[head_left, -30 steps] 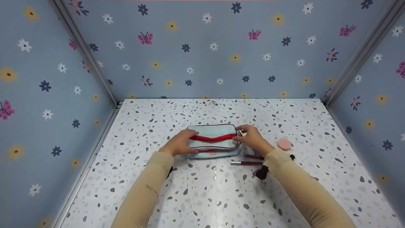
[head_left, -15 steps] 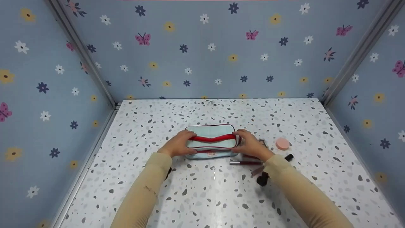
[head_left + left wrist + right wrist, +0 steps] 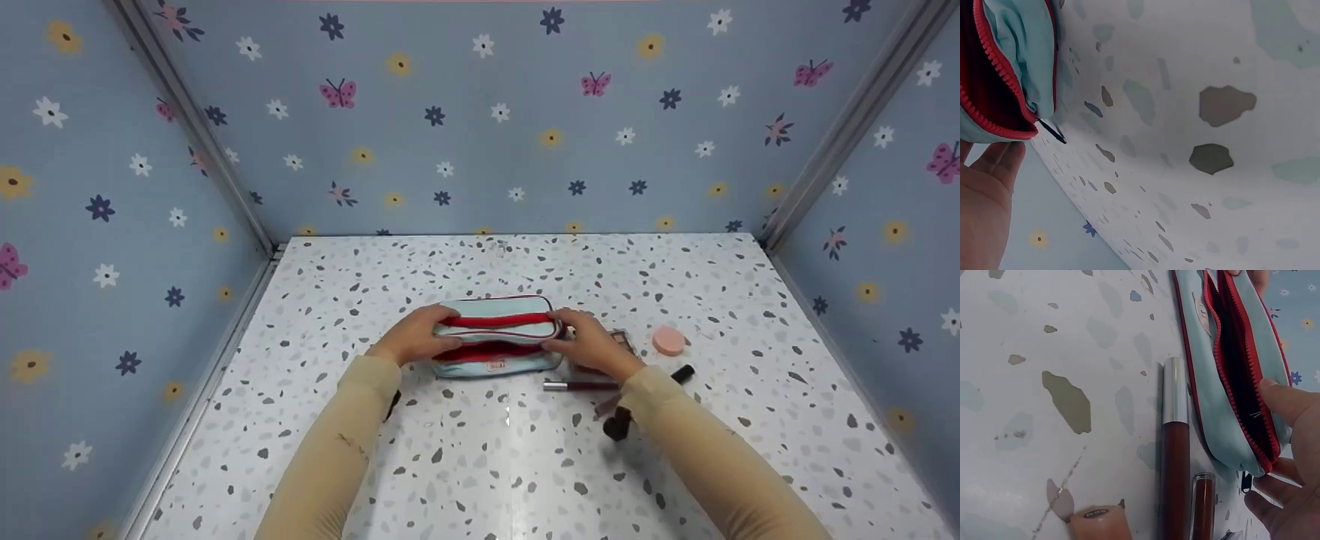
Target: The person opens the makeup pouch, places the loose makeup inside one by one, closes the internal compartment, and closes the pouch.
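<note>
"Since a second ago, the narrow slit along the front of the pouch (image 3: pixel 495 330) has spread into a gaping mouth. What else has shifted?"

"Mainly the right hand (image 3: pixel 589 345): its thumb sits lower, nearer the opening. That hand grasps the pouch's right end, thumb on the lip beside the red zip (image 3: pixel 1220 360), other fingers curled round the end. The left hand (image 3: pixel 416 335) pinches the left end between thumb and fingers."

"And where is the pouch?"

"On the desk (image 3: pixel 480 465), between the two hands, mouth facing the person."

"How far along does it look?"

"Zip undone, lips parted — that much is done. I'd judge the opening-up nearly finished, since the right wrist view looks straight into the dark red inside."

"Anything in there?"

"Hard to say fairly; it's too dark to make out, bar a small pale mark."

"So what's left?"

"Several cosmetics lie outside, to the right: a silver-capped tube (image 3: pixel 581 386), a smaller tube (image 3: pixel 1203 509) beside it, a palette-like case (image 3: pixel 621 340) partly hidden by the right hand, and a pink round thing (image 3: pixel 668 341) farther off. Neither hand holds any of them — if they belong to the work, that part is not yet done."
</note>
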The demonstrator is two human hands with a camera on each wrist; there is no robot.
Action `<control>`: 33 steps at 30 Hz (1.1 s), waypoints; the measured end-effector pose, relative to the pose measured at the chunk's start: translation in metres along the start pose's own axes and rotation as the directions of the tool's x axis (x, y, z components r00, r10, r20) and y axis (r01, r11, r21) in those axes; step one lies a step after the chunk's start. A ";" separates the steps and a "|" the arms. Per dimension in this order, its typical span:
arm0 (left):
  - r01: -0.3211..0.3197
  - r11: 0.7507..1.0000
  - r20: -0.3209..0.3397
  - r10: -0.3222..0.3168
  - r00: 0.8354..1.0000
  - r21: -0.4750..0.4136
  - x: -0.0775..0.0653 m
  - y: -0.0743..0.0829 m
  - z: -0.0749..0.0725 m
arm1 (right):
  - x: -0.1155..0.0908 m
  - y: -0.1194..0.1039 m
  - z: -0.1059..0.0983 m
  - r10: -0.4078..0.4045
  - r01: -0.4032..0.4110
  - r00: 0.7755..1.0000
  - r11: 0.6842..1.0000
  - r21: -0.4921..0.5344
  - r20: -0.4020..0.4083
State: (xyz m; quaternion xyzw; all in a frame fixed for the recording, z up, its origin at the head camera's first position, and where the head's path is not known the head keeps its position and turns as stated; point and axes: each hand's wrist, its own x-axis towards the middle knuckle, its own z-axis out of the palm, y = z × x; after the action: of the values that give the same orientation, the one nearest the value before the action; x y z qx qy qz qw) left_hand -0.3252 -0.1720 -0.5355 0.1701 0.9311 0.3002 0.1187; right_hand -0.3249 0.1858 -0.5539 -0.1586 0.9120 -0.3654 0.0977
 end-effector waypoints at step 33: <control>0.071 0.919 -0.225 -0.169 0.960 -0.387 -0.011 -0.022 -0.024 | 0.027 -0.031 0.012 0.032 0.009 0.994 0.933 0.359 -0.106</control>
State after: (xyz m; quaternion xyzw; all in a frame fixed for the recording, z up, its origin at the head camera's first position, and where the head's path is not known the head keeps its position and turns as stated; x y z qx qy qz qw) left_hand -0.3285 -0.2055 -0.5280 0.0466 0.8726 0.4838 0.0474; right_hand -0.3402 0.1473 -0.5426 -0.1125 0.8349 -0.5332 0.0769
